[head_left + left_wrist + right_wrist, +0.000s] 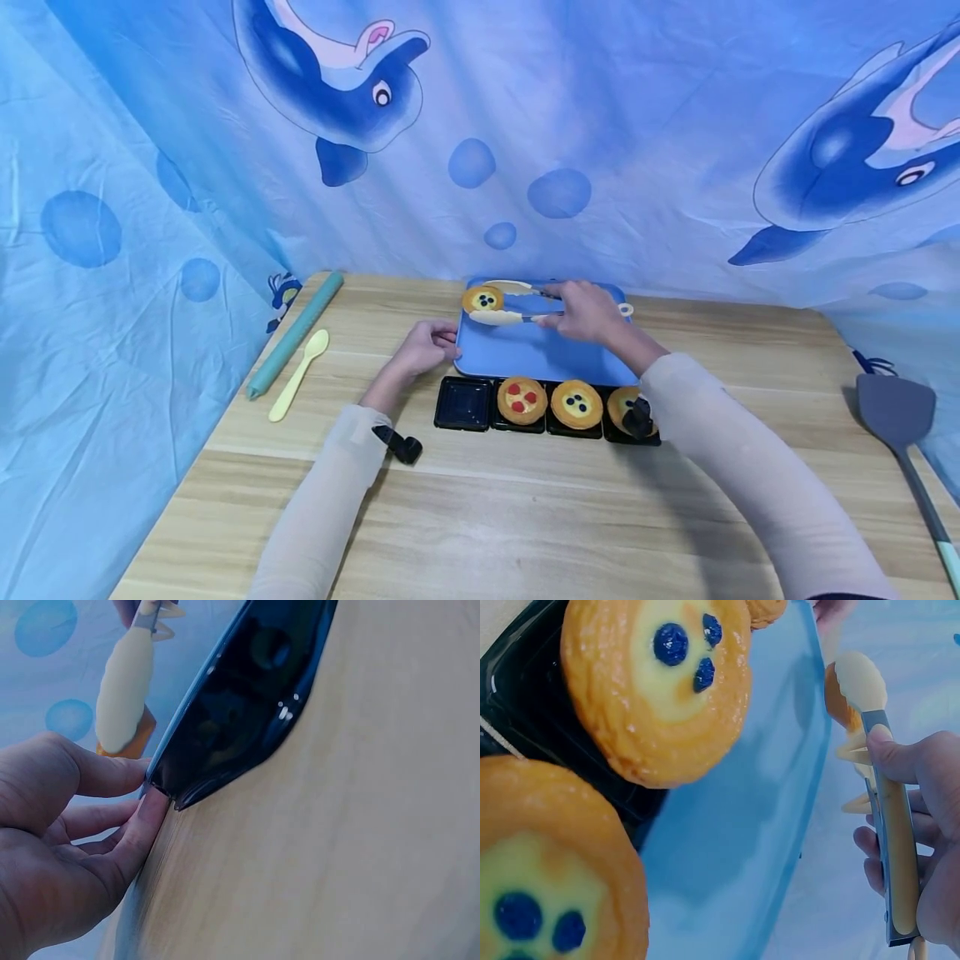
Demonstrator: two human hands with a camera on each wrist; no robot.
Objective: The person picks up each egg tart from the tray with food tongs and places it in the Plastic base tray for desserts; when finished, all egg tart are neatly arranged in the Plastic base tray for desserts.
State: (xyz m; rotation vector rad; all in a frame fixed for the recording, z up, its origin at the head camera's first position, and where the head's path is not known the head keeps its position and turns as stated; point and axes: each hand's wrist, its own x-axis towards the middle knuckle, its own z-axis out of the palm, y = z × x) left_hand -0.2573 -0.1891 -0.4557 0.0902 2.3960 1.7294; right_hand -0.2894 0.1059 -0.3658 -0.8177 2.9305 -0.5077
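My right hand (588,312) grips a pair of tongs (498,317) with cream-coloured tips, above the blue tray (495,354). Between the tips is a round tart (480,302) topped with blueberries, at the tray's far left corner. In the right wrist view the thumb lies along the tongs (896,847), and the tart (836,697) shows partly behind a tip. My left hand (427,347) pinches the tray's left edge between thumb and fingers. The left wrist view shows that hand (82,825) right beside a black plastic box (232,712).
In front of the tray stands a row of black boxes (463,404). They hold a red-berry tart (521,401) and two blueberry tarts, one being this tart (576,404). A green rolling pin (296,333) and yellow spoon (300,375) lie left, a grey spatula (896,408) right.
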